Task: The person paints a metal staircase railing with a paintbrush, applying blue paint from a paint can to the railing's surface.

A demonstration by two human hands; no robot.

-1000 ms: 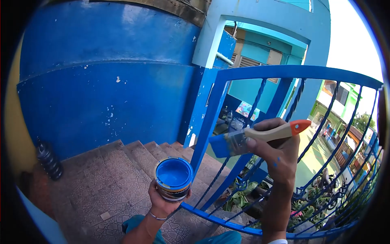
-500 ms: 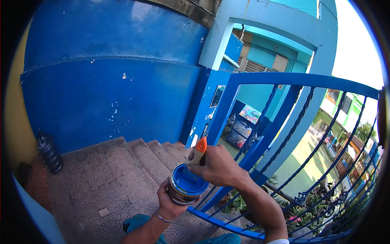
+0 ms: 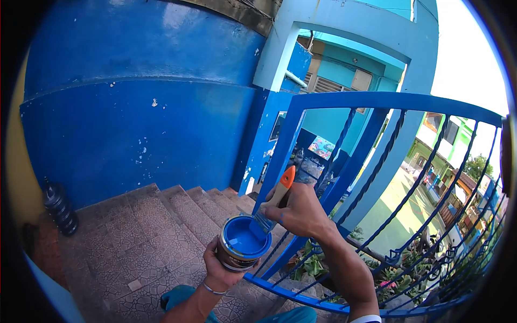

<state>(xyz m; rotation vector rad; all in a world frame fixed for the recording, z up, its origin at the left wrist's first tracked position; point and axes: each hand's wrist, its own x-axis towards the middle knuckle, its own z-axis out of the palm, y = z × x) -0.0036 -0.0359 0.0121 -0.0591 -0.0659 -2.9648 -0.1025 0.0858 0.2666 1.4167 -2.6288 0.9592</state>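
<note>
My left hand point(image 3: 222, 272) is wrapped round a small paint can point(image 3: 232, 260) from below and the side, keeping it upright with its mouth towards me. Blue paint point(image 3: 245, 238) fills part of the can and coats its rim. In my right hand point(image 3: 305, 211) is a paintbrush point(image 3: 280, 191) with a pale handle and an orange end. The fingers close on the handle near its metal band. Blue-coated bristles point down at the can's right inner rim. Just beyond my right hand stands a blue metal railing point(image 3: 388, 100) with twisted bars.
Patterned tiled steps point(image 3: 145, 231) lie below and ahead. On the left a large dark plastic bottle point(image 3: 59, 207) stands by the blue wall point(image 3: 134, 134), which has chipped paint. Green plants point(image 3: 309, 264) grow behind the railing's lower bars.
My right hand has lifted the brush up and to the right, from inside the can to its rim. The can stays in my left hand, and the view has shifted slightly.
</note>
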